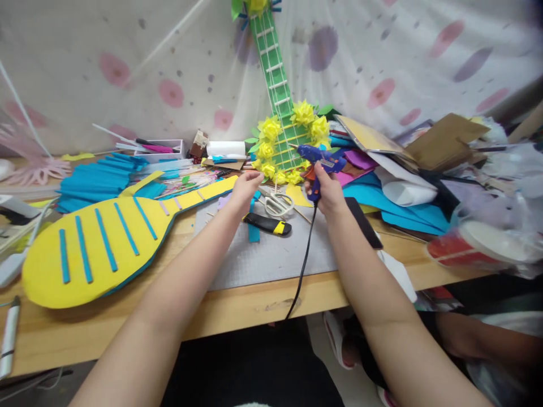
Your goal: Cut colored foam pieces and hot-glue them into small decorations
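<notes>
My right hand [330,190] is wrapped round the handle of a blue hot glue gun [322,157], its nozzle pointing left and its black cord hanging over the table edge. My left hand [246,189] is closed in a pinch by the neck end of a yellow cardboard guitar [114,237]; whatever it may hold is hidden. Blue strips cross the guitar's body, and small pale strips lie across its neck. Below my left hand are a black and yellow utility knife [267,224], white-handled scissors [279,203] and a blue strip [254,234] on a grey cutting mat [271,263].
A green paper guitar with yellow flowers [275,85] leans against the curtain [190,62] at the back. Blue crepe paper [97,180] lies left, piled coloured sheets [382,195] right, beside a red and white tub [470,243]. Another person's arm [487,345] is at lower right.
</notes>
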`<state>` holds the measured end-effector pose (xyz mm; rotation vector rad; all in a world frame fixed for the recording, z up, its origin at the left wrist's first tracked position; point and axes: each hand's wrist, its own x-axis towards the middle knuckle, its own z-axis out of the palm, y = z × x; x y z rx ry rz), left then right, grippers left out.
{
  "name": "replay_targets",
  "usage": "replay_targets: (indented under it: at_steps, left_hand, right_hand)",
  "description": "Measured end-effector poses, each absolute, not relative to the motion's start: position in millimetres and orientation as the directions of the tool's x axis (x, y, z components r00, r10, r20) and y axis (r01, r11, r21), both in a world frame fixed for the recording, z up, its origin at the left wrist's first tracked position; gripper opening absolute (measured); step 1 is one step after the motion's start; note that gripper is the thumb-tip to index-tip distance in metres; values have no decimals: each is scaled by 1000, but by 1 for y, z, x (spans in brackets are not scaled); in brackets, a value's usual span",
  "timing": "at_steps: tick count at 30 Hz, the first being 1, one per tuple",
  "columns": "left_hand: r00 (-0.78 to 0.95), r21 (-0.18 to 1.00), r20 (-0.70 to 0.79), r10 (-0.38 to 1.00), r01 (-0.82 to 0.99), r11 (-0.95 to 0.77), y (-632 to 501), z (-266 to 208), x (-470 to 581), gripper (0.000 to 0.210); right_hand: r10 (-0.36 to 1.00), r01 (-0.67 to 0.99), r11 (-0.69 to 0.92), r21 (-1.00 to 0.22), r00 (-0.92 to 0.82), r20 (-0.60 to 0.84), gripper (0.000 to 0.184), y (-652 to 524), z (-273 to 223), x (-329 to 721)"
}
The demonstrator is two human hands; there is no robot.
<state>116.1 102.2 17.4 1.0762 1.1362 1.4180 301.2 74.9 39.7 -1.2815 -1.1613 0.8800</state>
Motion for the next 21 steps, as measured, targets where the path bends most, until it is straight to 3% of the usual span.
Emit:
replay_targets:
  at_steps: [5, 9, 17, 21]
  left_hand:
    - [-122, 945, -77, 990, -324, 33, 73, 14, 40, 20]
    - [-155, 935, -97, 983, -354, 36, 51, 0, 10, 28]
    - [-265, 917, -139, 954, -397, 23, 34, -14, -11, 33]
    - [-236, 910, -162, 958, -412, 52, 36, -14, -13, 32]
  right_hand:
    - [994, 28, 109, -994, -27, 109, 40, 68, 30, 247]
    - [974, -59, 84, -995, -207, 95, 37, 62, 18, 209]
    - [923, 156, 136, -978, -379, 68, 36, 45, 0, 205]
    - [918, 185, 124, -975, -394, 42, 38, 42, 0, 208]
